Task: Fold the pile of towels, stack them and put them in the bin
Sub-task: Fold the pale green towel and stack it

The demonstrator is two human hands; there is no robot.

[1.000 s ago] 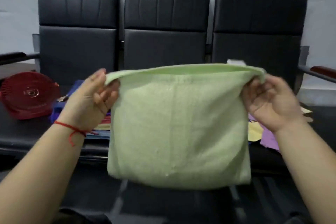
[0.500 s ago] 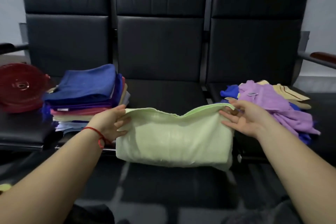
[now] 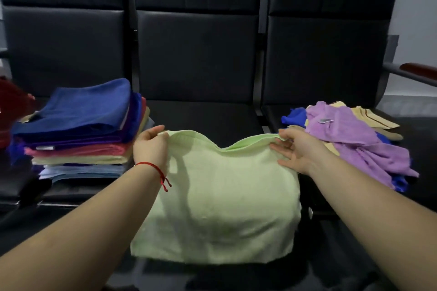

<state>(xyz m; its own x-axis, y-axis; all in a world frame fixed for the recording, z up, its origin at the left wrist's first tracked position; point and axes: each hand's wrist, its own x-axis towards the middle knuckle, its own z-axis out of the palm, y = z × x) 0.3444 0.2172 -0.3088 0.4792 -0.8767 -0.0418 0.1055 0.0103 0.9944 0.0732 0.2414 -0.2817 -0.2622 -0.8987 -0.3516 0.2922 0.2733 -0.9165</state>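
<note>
A light green towel [image 3: 224,198] lies doubled over the front edge of the middle seat, its lower part hanging down. My left hand [image 3: 150,146] pinches its top left corner. My right hand [image 3: 295,151] holds the top right corner, fingers partly spread on the cloth. On the left seat stands a stack of folded towels [image 3: 80,130], dark blue on top, then purple, pink, pale yellow and light blue. A loose pile of unfolded towels [image 3: 354,139], lilac on top with blue and yellow beneath, lies on the right seat.
Three black padded chairs [image 3: 198,54] stand in a row behind. A dark red round object [image 3: 11,106] sits at the far left edge. A brown armrest [image 3: 418,71] sticks out at the right.
The green towel was held up in the air; both hands have lowered it onto the middle seat. The top edge now sags in the middle.
</note>
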